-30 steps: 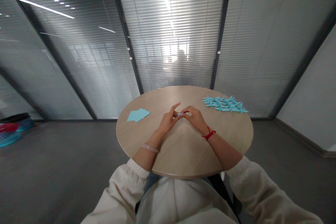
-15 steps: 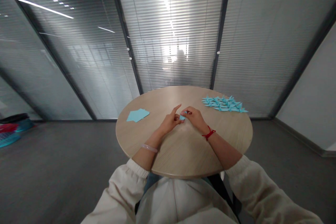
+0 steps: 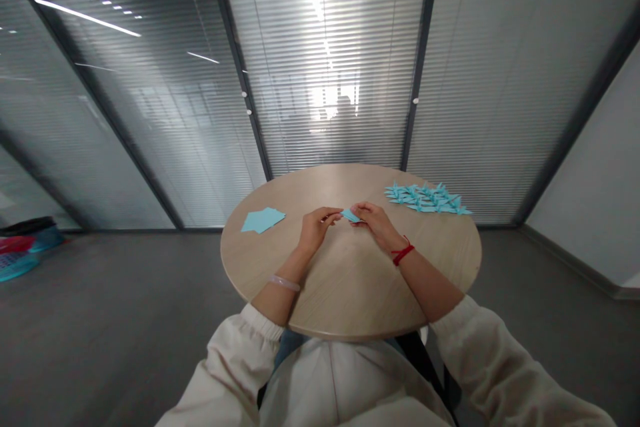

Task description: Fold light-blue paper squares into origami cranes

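A small folded piece of light blue paper [image 3: 350, 215] is held between both hands above the middle of a round wooden table [image 3: 350, 293]. My left hand [image 3: 314, 227] has its fingers curled and pinches the paper's left end. My right hand [image 3: 375, 221], with a red string at the wrist, pinches the right end. A stack of flat light blue paper sheets [image 3: 263, 219] lies to the left of my left hand. Several folded blue paper cranes [image 3: 425, 198] lie in a cluster at the table's far right.
Glass partitions with closed blinds [image 3: 325, 67] stand just behind the table. Dark grey floor surrounds it. Coloured bins [image 3: 25, 243] sit on the floor at the far left. A wall [image 3: 600, 200] runs along the right side.
My left forefinger, raised before, has curled down onto the paper. Both hands shifted slightly away from me, and more of the blue paper now shows between the fingers.
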`<state>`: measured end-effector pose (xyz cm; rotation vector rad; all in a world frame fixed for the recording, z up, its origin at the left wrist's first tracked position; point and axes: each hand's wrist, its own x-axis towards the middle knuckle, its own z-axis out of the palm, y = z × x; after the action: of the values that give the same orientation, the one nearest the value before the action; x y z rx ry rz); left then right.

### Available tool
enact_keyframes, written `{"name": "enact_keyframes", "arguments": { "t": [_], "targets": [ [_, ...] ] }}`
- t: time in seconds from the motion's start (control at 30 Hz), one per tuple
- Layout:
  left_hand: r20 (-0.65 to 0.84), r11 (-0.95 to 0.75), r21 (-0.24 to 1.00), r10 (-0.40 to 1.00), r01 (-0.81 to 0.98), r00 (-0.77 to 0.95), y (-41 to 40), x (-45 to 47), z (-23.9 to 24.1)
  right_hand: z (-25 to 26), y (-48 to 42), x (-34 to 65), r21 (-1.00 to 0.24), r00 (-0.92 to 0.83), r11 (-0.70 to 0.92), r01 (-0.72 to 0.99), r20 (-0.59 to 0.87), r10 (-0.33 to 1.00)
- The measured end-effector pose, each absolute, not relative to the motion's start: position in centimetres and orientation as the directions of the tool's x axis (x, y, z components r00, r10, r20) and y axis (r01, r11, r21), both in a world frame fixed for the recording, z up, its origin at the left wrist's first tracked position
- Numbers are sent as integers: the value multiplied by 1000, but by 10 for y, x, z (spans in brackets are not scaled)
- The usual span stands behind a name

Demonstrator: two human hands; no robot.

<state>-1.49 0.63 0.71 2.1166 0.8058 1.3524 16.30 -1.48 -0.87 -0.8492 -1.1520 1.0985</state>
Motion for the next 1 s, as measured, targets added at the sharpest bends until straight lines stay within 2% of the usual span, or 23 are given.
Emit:
{"name": "enact_keyframes", "arguments": {
  "t": [0.13, 0.53, 1.0],
  "targets": [
    [635, -706, 684, 701, 185, 326, 5, -16, 7, -8, -18, 163, -948, -69, 228, -220, 248, 966],
    [615, -658, 752, 724, 45, 311, 11, -13, 5, -9, -19, 163, -953, -170, 194, -235, 237, 957],
    [446, -507, 861, 782, 29, 435, 15, -15, 9, -11, -15, 161, -953, -111, 278, -121, 292, 950]
  ]
}}
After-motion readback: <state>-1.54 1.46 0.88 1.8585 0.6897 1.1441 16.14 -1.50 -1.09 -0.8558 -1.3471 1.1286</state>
